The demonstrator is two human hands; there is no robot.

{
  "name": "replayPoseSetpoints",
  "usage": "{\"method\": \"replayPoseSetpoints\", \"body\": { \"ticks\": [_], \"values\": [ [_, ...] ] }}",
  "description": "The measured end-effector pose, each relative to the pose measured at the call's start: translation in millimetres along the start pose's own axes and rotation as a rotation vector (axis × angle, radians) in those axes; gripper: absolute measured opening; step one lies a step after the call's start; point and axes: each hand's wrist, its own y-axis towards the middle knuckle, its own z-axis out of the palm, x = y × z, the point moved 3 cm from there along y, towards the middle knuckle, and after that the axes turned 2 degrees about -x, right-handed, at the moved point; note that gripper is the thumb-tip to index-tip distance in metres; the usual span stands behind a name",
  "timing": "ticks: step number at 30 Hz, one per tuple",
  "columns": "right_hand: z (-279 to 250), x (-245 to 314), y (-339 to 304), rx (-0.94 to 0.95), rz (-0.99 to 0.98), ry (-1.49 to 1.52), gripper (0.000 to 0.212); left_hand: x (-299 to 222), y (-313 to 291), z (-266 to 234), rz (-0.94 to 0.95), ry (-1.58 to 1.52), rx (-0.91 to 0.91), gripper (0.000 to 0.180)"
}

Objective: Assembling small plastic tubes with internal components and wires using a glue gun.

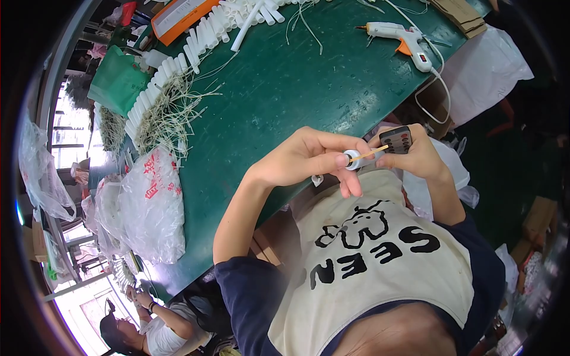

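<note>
Near the table edge, in front of my body, my left hand [317,155] pinches a short white cylinder [352,159] with a dark end between thumb and fingers. Its lower fingers hang partly loose. A thin yellowish stick [369,154] runs from the cylinder toward my right hand [420,155]. That hand is closed round a small dark flat rectangular piece [396,140] with rows of red dots. The stick's far tip appears to touch or overlap this piece; I cannot tell which. Some of my right fingers are hidden behind it.
On the green table [255,113], a white glue gun [398,41] lies at the far right with its cord. White tubes [205,35] with pale strings [178,110] line the far left. A plastic bag [153,204] sits at left. Another person [172,326] works at lower left.
</note>
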Motion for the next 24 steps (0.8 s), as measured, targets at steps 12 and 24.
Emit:
{"method": "replayPoseSetpoints", "body": {
  "ticks": [12, 24],
  "values": [
    [1.7, 3.8, -1.7, -0.047, 0.097, 0.048, 0.02, 2.1, 3.2, -0.3, -0.012, 0.032, -0.013, 0.028],
    [-0.9, 3.4, -5.1, -0.101, 0.051, -0.023, 0.021, 5.9, 7.8, 4.3, 0.026, 0.037, -0.025, 0.024]
  ]
}}
